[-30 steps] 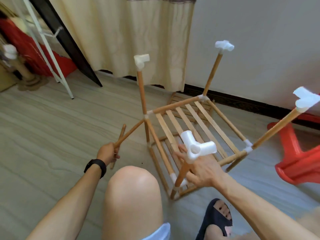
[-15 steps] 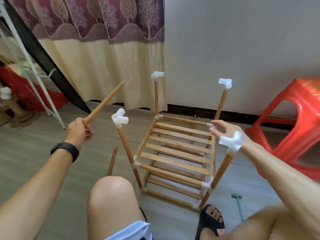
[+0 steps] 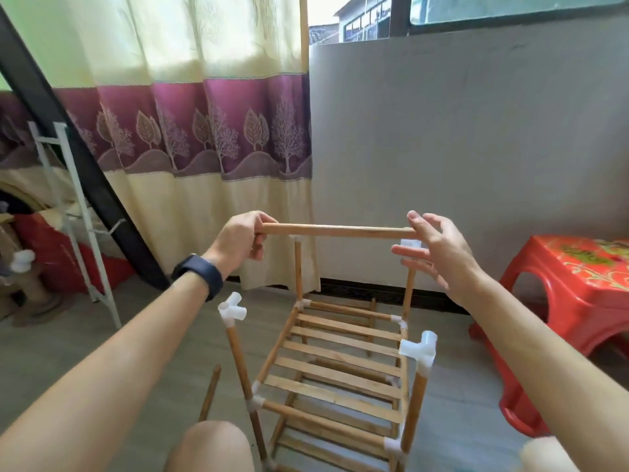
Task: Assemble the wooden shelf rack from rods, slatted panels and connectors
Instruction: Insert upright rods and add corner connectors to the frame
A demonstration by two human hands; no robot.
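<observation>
The partly built wooden rack point(image 3: 340, 366) stands on the floor in front of me, with slatted panels and upright rods topped by white connectors. My left hand point(image 3: 241, 240) grips one end of a loose wooden rod point(image 3: 337, 230), held level across the two far uprights. My right hand point(image 3: 432, 248) is at the rod's other end with fingers spread, its palm against the rod tip beside the far right connector point(image 3: 410, 243). The near left connector point(image 3: 233, 308) and near right connector point(image 3: 420, 349) have nothing in their open sockets.
A spare rod point(image 3: 210, 393) leans by my knee on the left. A red plastic stool point(image 3: 578, 301) stands at the right. A white metal frame point(image 3: 75, 226), a dark slanted beam and a curtain fill the left and back.
My left hand has swung the rod from pointing up-left to lying level across the far uprights. My right hand rose from near the front right connector to the rod's right end.
</observation>
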